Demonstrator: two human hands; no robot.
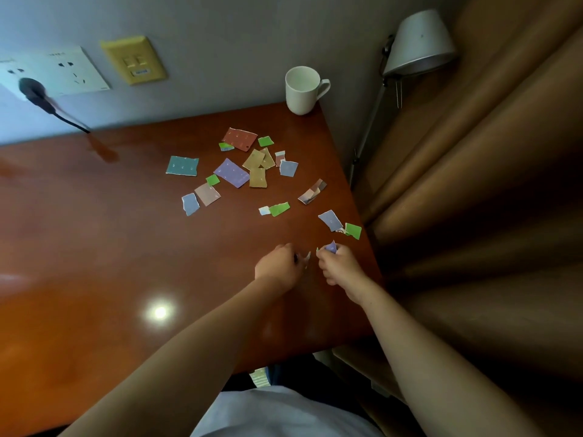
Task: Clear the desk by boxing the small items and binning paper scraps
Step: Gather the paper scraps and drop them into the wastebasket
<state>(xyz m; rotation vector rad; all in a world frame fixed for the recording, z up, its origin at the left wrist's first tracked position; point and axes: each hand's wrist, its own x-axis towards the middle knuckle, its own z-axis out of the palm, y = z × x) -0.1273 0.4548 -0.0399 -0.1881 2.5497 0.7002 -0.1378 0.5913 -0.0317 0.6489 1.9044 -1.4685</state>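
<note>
Around the work, a white mug (pixel 304 89) stands at the far right corner of the glossy red-brown desk (pixel 94 247), and a white lamp (pixel 419 42) leans in from the right in front of a brown curtain (pixel 473 184). On the far wall are white sockets (pixel 63 70), one with a black plug (pixel 33 89) in it, and a yellow switch plate (pixel 134 59). The small print on the sockets and the marks on the papers are too fine to read.

Coloured paper scraps (pixel 246 165) lie scattered across the middle and right of the desk, beyond both hands, with nothing between the hands and them. The left hand (pixel 277 268), fingers curled, pinches a pale scrap (pixel 306 257). Just to its right, the right hand (pixel 339 264) grips a lilac scrap (pixel 331 246) in bunched fingers. A blue-grey and a green scrap (pixel 353 230) lie just past it, close to the right edge.
</note>
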